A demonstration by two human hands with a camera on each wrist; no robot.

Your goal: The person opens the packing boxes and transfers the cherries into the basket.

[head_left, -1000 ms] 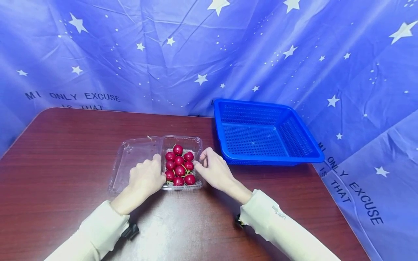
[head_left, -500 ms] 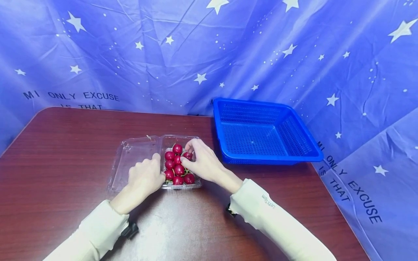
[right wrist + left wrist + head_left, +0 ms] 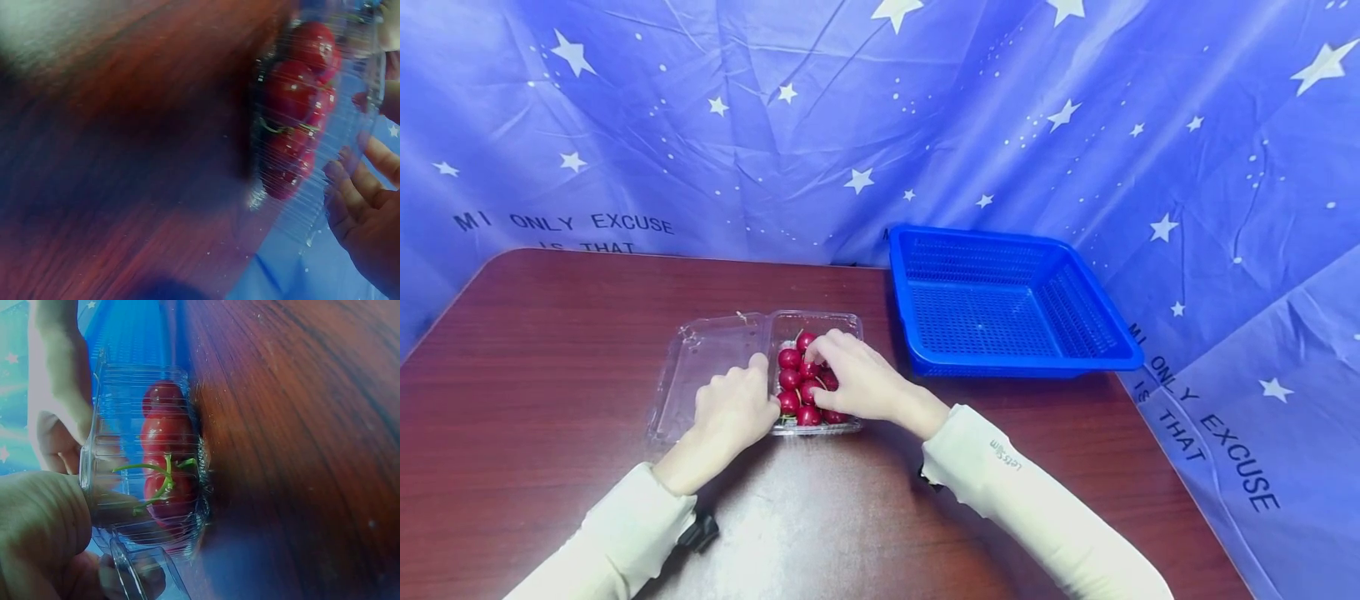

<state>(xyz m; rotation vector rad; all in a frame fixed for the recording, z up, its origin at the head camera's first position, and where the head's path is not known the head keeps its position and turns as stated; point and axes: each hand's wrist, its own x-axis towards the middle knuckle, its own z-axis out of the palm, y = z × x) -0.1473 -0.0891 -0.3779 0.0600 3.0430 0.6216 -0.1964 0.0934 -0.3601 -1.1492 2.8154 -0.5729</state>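
A clear plastic clamshell container (image 3: pixel 816 318) lies on the table with its lid (image 3: pixel 700 354) folded out to the left. Red cherries (image 3: pixel 788 379) fill its tray; green stems (image 3: pixel 167 478) show through the wall in the left wrist view. My left hand (image 3: pixel 733 404) grips the container at the hinge side, fingers curled over the edge. My right hand (image 3: pixel 867 379) reaches in over the tray's right side, thumb and forefinger spread around the middle cherries and hiding some of them. In the right wrist view its bent fingers (image 3: pixel 356 187) hang loosely past the rim, apart from each other.
A blue perforated plastic basket (image 3: pixel 1015 365) stands at the back right of the brown wooden table (image 3: pixel 587 317). Behind and to the right hangs a blue curtain (image 3: pixel 820 125) with white stars.
My right hand has moved left from beside the container's right wall to over the cherries, then slightly nearer to me. The left hand has kept its grip in place.
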